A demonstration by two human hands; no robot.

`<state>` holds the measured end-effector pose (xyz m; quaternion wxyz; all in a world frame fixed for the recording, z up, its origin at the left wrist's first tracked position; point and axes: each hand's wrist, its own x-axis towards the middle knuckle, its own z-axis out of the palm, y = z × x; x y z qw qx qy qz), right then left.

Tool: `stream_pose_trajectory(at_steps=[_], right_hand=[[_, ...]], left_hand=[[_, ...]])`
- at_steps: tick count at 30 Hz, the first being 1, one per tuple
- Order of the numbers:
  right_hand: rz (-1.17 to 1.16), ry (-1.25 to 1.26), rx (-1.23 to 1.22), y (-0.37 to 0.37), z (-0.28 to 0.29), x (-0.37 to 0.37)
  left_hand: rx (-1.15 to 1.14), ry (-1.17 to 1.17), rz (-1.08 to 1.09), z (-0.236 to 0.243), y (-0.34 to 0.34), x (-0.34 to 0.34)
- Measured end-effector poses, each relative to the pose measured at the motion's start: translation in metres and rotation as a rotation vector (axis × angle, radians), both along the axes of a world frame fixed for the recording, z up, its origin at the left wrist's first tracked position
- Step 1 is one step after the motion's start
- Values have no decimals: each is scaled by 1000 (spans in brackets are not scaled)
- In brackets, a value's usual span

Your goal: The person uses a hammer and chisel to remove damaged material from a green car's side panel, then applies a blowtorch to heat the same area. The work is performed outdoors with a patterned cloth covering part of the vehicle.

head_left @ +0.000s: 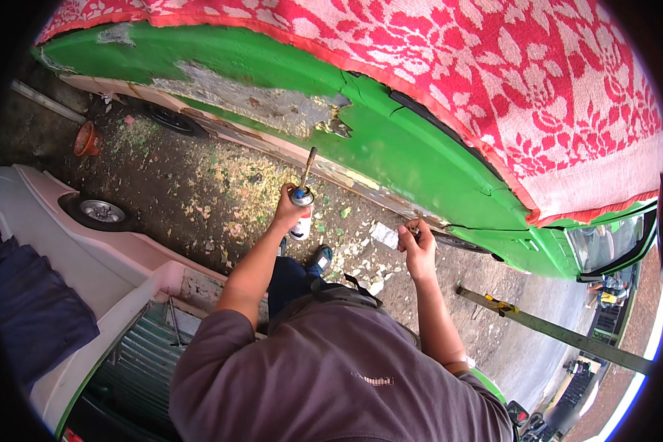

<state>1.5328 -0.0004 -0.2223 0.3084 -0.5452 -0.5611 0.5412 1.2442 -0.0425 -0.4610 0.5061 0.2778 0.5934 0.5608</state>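
Observation:
My left hand [293, 208] is wrapped round a gas torch [301, 225], a white canister with a blue and metal head. Its metal nozzle tube points up and away, towards the side of a green vehicle [435, 177]. Closed fingers of my right hand [418, 247] hold something small and dark that I cannot make out. Just left of that hand shows a whitish sheet-like piece [384, 236]; whether the hand touches it, I cannot tell. Ahead, the green panel has a large grey patch [250, 99] of stripped, flaking paint, apart from both hands.
A red patterned cloth [449, 66] drapes over the vehicle's upper part. Paint flakes [258, 191] litter the ground. Behind on the left stands a pinkish-white vehicle [125, 243] with a dark cloth [33, 309] on it. A metal post [552, 328] rises at right; an orange pot [88, 139] lies far left.

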Motion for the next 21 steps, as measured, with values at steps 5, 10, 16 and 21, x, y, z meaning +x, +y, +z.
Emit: stream_pose_trajectory(at_steps=[5,10,16,21], right_hand=[[2,11,-15,0,-6,2],[26,1,-7,3,-14,0],[51,-16,10,6,-13,-5],[57,-19,9,7,-11,-7]], left_hand=[[34,58,15,-3,1,-1],[33,44,22,-13,2,-4],[35,27,31,-19,-3,-8],[48,28,12,-20,-3,-7]])
